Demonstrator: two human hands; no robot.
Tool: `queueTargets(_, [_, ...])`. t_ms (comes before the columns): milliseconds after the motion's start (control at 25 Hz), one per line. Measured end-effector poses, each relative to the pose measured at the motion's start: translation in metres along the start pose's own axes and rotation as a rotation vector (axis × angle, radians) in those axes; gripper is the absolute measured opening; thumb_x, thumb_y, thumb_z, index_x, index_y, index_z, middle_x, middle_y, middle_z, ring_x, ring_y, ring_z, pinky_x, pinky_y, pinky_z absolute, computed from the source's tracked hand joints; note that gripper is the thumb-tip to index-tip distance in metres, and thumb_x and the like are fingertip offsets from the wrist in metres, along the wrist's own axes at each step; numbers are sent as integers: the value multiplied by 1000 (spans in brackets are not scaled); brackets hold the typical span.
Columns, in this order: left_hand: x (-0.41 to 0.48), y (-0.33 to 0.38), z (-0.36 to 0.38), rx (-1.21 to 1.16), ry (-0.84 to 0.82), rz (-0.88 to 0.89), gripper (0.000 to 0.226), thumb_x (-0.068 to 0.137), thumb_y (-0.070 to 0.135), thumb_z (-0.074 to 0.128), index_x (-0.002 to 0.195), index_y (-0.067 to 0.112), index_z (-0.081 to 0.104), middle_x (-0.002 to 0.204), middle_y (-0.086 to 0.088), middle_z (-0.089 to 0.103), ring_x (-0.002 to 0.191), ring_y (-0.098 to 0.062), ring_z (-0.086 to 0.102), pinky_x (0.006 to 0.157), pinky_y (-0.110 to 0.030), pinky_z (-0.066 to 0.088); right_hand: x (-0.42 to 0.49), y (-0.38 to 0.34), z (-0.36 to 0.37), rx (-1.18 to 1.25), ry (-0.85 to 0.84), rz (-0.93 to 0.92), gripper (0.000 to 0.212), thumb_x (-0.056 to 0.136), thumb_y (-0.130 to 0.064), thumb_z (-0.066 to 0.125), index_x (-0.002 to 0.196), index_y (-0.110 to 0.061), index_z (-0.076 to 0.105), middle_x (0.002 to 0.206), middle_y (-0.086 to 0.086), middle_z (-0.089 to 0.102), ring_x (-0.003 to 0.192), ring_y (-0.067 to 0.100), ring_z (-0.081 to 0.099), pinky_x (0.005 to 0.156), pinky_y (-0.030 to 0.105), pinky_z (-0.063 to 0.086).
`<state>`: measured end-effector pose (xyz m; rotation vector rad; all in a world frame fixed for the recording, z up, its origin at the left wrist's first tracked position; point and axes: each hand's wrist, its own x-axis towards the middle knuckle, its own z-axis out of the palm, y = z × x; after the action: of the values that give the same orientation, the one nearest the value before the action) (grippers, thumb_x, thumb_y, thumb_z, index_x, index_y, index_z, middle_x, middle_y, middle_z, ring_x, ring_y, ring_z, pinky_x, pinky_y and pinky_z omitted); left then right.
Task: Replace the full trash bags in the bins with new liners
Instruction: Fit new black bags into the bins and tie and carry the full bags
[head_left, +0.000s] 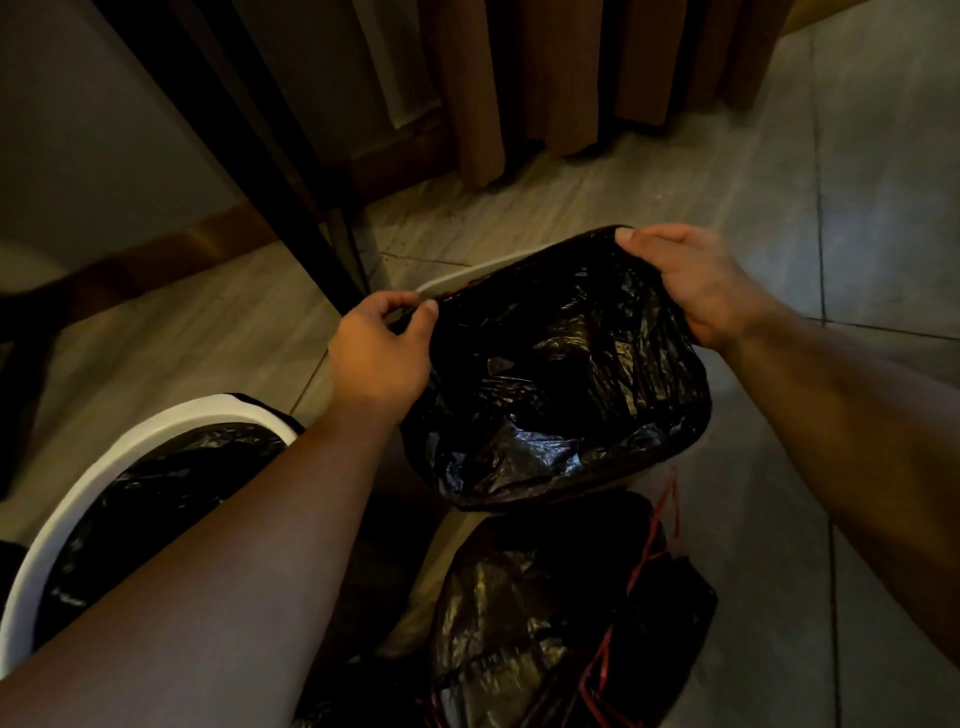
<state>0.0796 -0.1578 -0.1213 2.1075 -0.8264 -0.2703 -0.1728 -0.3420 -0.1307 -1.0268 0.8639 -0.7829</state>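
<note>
Grey tiled floor (857, 156) is filling the view, a brown curtain (545, 78) is hanging at the back, and a dark table leg (291, 171) is slanting down before the wall. Centre stage, the black liner (561, 374) is stretching over the white bin (457, 278), glossy and crinkled, its middle sagging inward and its hem wrapping the near rim. Lower left, a second bin (130, 452) is standing already lined in black. Just beside the middle bin, a full bag (545, 613) is lying on the floor, its red drawstring (660, 540) trailing upward. The right hand (696, 280) is gripping the liner's far hem, fingers curled over it; the left hand (379, 353) is pinching the left hem between thumb and fingertips.
</note>
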Motion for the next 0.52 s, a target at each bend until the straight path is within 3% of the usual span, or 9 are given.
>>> queueTargets(160, [5, -2, 1, 25, 29, 36, 9, 95, 39, 68, 86, 37, 70, 77, 15, 69, 80, -14, 71, 77, -35, 60, 7, -2, -1, -21, -20, 13, 17, 97, -13, 70, 111, -6, 76, 102, 17, 79, 93, 24, 78, 77, 31, 63])
queueTargets(280, [15, -5, 5, -40, 41, 13, 16, 97, 35, 66, 81, 36, 67, 77, 17, 68, 82, -10, 69, 75, -29, 53, 9, 0, -1, -14, -31, 27, 12, 96, -10, 70, 105, -7, 77, 96, 15, 80, 88, 23, 78, 72, 29, 63])
queueTargets(440, [26, 2, 10, -327, -40, -224, 16, 95, 24, 70, 81, 25, 76, 69, 9, 74, 68, -7, 72, 63, -25, 56, 16, -1, 1, 3, 14, 46, 6, 91, -4, 73, 96, -3, 75, 89, 17, 75, 81, 26, 76, 77, 39, 65])
queueTargets(520, [31, 6, 10, -440, -83, -400, 6, 90, 22, 73, 88, 20, 78, 74, 6, 78, 74, -11, 76, 62, -25, 58, 21, -3, 1, 8, 41, 70, 1, 88, -2, 73, 89, -2, 73, 85, 18, 71, 77, 28, 73, 77, 42, 65])
